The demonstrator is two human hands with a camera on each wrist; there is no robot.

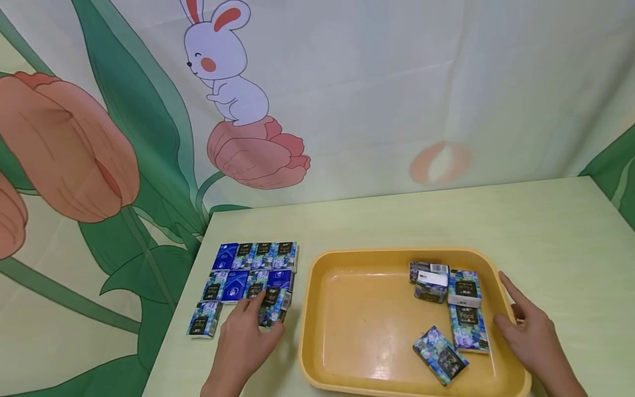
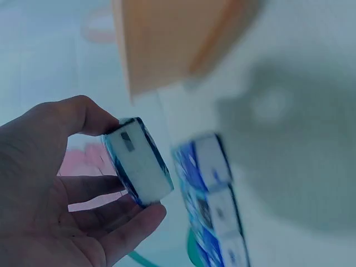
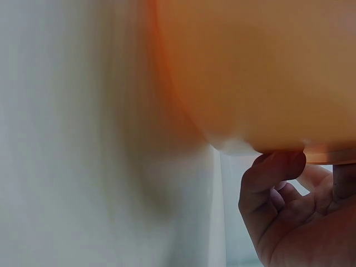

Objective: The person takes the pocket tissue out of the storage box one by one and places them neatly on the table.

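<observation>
Rows of packs (image 1: 235, 285): flat on the table (image 1: 367, 226), left of the tray, laid four, four and one.
Left hand (image 1: 240, 339): thumb and fingers pinch a single pack by its edges.
Held pack (image 1: 273, 311): at the near right end of the rows; best kept level, since a knock could skew its close neighbours.
Tray (image 1: 367, 320): yellow, with five loose packs (image 1: 468, 328) toward its right side.
Right hand (image 1: 533, 333): grips the right rim, thumb on top; a light, steady hold should stop any sliding.
</observation>
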